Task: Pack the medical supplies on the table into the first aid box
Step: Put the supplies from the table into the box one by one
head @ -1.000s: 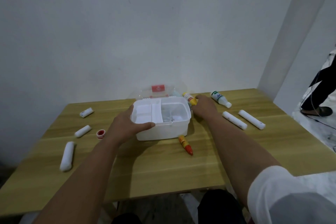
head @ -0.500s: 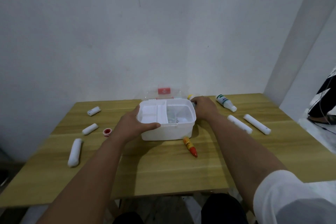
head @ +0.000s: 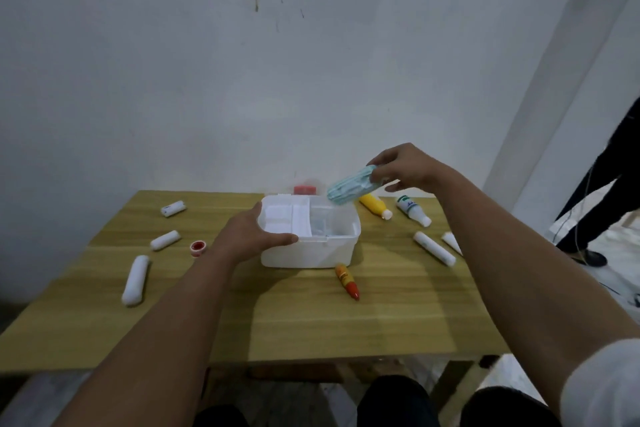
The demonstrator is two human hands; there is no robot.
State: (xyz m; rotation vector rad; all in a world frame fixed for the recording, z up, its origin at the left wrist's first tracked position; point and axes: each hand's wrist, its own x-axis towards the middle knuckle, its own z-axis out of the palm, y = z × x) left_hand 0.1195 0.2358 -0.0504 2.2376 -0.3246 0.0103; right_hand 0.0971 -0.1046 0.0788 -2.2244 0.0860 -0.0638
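The white first aid box stands open at the middle of the wooden table, its clear lid with a red latch behind it. My left hand grips the box's front left rim. My right hand is raised above the box's back right corner and holds a pale green folded stack of face masks by one end. A white tray insert fills the box's left half.
White bandage rolls and a red tape roll lie left of the box. A yellow bottle, a white bottle, two white rolls and an orange tube lie right. A person's legs stand at far right.
My right hand has lifted from the table behind the box's right side and now holds the green mask stack in the air. My left hand stays on the box.
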